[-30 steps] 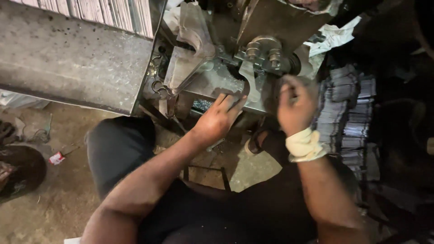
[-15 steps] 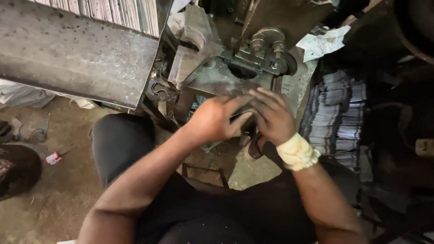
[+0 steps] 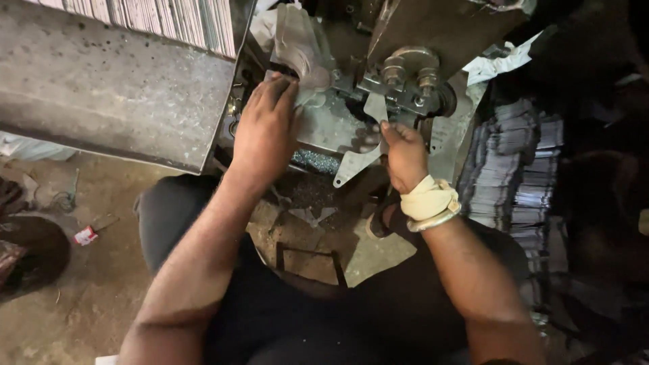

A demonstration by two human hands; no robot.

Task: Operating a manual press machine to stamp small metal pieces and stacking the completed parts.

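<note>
We see the left hand lying palm down, fingers loosely curled, on the upper left part of the grey, worn metal press machine, fingertips touching a pale curved metal piece there. The right hand, cloth-wrapped at the wrist, is closed around a flat, shiny, bracket-shaped metal blank just below the machine's twin bolts. Right of the machine stand stacked grey metal sheets.

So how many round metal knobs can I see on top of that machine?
2. One round knob sits above the right hand, and the other round knob stands just to its right on the same bracket. More may be hidden in the dark behind.
</note>
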